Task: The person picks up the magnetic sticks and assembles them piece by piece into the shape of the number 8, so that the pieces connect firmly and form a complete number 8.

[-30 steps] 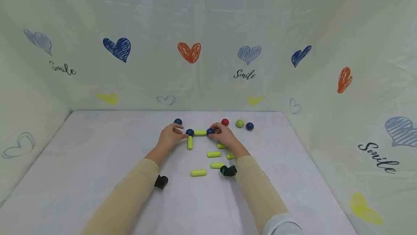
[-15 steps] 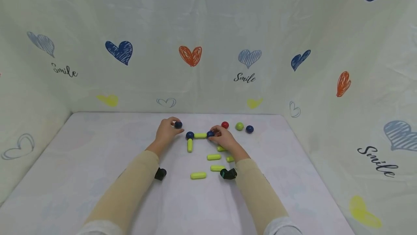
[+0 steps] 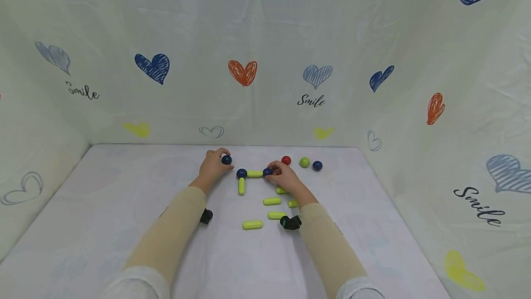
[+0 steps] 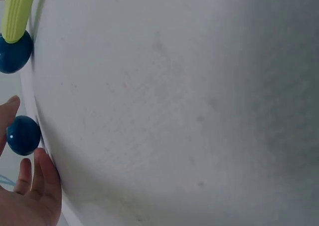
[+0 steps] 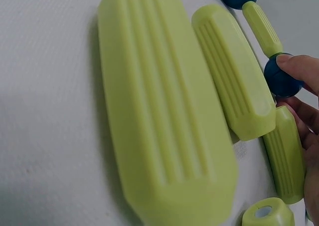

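Note:
In the head view my left hand point(image 3: 213, 165) curls its fingers and thumb round a loose dark blue ball point(image 3: 226, 160). The left wrist view shows that ball point(image 4: 24, 135) between thumb and fingers. To the right, my right hand point(image 3: 284, 176) pinches another blue ball point(image 3: 267, 172) at one end of a yellow-green rod point(image 3: 255, 174). A third blue ball point(image 3: 241, 173) joins this rod's other end to a second rod point(image 3: 241, 186) pointing toward me. The right wrist view shows my thumb on the pinched ball point(image 5: 282, 76).
Several loose yellow-green rods, including a near one point(image 3: 252, 225), lie in front of and below my right hand. Behind it sit a red ball point(image 3: 286, 160), a green ball point(image 3: 304, 162) and a blue ball point(image 3: 317, 166). A printed curtain point(image 3: 274, 119) stands behind the table.
My left hand has left the corner ball of the joined rods, moved left and back, and taken hold of the loose blue ball. My right hand keeps its pinch.

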Motion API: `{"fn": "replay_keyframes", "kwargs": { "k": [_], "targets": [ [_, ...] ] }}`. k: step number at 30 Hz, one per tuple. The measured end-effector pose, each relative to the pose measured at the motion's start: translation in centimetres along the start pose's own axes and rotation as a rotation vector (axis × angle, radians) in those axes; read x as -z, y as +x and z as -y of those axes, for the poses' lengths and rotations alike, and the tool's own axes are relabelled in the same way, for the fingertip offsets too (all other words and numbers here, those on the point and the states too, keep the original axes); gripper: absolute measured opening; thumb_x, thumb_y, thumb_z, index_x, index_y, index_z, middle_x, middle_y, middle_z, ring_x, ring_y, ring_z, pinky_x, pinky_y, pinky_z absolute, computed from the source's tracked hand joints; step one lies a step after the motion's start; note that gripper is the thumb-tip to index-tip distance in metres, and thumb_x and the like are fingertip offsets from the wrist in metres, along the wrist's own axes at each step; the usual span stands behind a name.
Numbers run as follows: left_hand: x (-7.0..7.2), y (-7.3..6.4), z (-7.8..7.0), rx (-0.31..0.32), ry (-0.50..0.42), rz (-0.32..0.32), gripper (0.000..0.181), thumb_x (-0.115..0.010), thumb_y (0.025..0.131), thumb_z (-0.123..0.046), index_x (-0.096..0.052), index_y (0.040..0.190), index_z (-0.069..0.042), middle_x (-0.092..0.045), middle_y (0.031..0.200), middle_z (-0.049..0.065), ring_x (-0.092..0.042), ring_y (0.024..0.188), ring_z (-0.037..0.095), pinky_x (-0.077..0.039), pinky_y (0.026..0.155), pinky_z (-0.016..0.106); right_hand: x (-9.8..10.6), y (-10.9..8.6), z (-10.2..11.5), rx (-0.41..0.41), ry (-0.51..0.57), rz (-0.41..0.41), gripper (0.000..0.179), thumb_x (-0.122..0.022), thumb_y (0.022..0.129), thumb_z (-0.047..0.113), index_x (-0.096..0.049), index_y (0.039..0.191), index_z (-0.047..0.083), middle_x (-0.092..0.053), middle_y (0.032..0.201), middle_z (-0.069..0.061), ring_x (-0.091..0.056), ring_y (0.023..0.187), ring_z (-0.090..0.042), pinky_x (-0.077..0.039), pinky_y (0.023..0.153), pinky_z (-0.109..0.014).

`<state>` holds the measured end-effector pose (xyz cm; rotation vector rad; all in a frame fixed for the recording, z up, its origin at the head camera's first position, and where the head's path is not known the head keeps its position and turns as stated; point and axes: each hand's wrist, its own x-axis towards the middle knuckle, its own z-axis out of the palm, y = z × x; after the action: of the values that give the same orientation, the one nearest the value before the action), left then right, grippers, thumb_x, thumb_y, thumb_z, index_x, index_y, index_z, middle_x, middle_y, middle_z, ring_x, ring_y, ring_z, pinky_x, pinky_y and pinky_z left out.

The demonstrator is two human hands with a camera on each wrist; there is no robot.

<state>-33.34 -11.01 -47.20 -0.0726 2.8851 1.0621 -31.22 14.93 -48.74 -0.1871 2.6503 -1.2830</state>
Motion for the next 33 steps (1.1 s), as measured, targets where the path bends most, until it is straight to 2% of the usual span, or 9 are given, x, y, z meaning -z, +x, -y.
{"fn": "replay_keyframes", "kwargs": {
  "k": [10,25,33],
  "targets": [
    [-0.1,0.1,-0.3,-0.059,0.102,0.033,0.037,-0.073,0.088,-0.016,-0.059,0.122,-0.011,-0.046,0.128,0.023,-0.052,0.113,0.037,-0.044,0.098,0.051,-0.1,-0.1,0.1,-0.001,-0.010,0.000,0.033,-0.073,0.090,0.023,-0.061,0.120,0.016,-0.060,0.109,-0.004,-0.056,0.100,-0.022,-0.048,0.086,-0.039],
    [0.6,-0.2,-0.3,-0.107,0.101,0.031,0.037,-0.074,0.086,-0.011,-0.060,0.120,-0.009,-0.048,0.124,0.022,-0.051,0.117,0.036,-0.042,0.103,0.048,-0.1,0.1,0.0,-0.016,-0.011,-0.003,0.032,-0.072,0.090,0.024,-0.060,0.120,0.018,-0.059,0.112,-0.003,-0.055,0.103,-0.022,-0.048,0.089,-0.039],
    [1.5,-1.2,-0.4,-0.148,0.098,0.049,0.035,-0.075,0.087,-0.012,-0.060,0.118,-0.010,-0.049,0.119,0.020,-0.054,0.108,0.034,-0.046,0.096,0.046,-0.1,0.1,0.1,-0.016,-0.017,-0.003,0.033,-0.073,0.090,0.024,-0.060,0.120,0.017,-0.060,0.110,-0.004,-0.055,0.102,-0.023,-0.048,0.087,-0.039]
  ]
}}
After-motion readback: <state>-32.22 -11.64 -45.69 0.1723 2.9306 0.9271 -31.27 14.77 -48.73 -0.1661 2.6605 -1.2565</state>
